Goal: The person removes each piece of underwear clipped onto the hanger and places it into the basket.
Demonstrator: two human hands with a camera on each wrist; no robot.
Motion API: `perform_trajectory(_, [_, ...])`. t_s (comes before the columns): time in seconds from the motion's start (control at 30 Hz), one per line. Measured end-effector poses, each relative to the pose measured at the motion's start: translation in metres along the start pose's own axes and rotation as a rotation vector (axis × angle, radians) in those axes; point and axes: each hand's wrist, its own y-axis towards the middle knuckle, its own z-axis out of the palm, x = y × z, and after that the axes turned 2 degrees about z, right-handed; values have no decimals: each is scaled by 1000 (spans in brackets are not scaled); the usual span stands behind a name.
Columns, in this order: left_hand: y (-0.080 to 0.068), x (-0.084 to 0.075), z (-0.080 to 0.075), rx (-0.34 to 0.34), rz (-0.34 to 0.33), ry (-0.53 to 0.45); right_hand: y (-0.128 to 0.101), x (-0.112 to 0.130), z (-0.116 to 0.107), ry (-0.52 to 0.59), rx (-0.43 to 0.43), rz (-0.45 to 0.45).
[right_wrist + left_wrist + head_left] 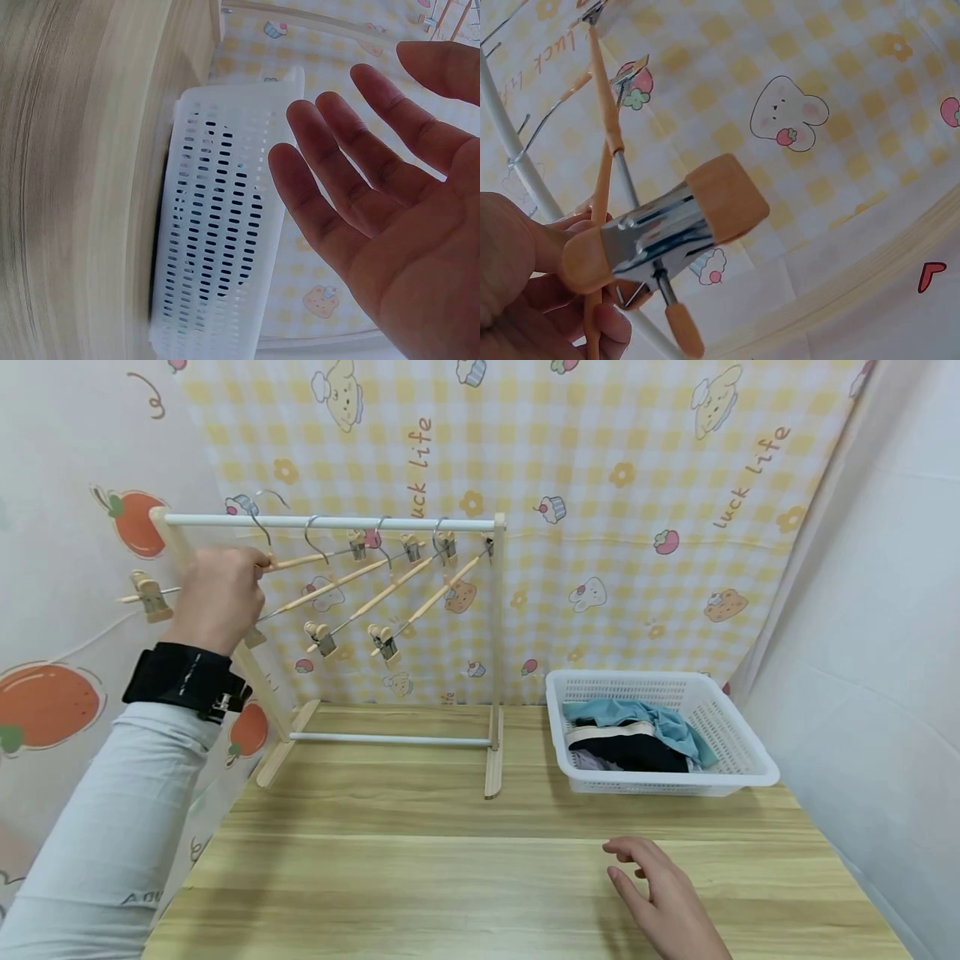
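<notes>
My left hand point(219, 593) grips the bar of the leftmost clip hanger point(300, 561), up by the left post of a small clothes rack point(420, 524). In the left wrist view, fingers and thumb curl round the wooden bar, and a wooden clip point(664, 225) with metal sides overlaps the hand. Several more clip hangers point(393, 587) hang along the white rail to its right. Low over the front of the table, my right hand point(660, 889) holds nothing, its fingers relaxed and spread in the right wrist view.
A white perforated basket point(738, 735) stands at the back right of the wooden table point(420, 877). Inside lie folded clothes, blue point(678, 731) and black point(630, 750). A patterned curtain point(585, 585) hangs behind the rack, with walls on both sides.
</notes>
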Motion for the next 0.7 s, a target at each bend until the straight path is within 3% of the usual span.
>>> perform_trajectory(0.33, [1, 2, 12, 125, -19, 12, -1, -2, 0, 18, 17, 17])
perform_trajectory(0.7, [-4, 5, 18, 92, 17, 5, -1, -4, -1, 21, 17, 12])
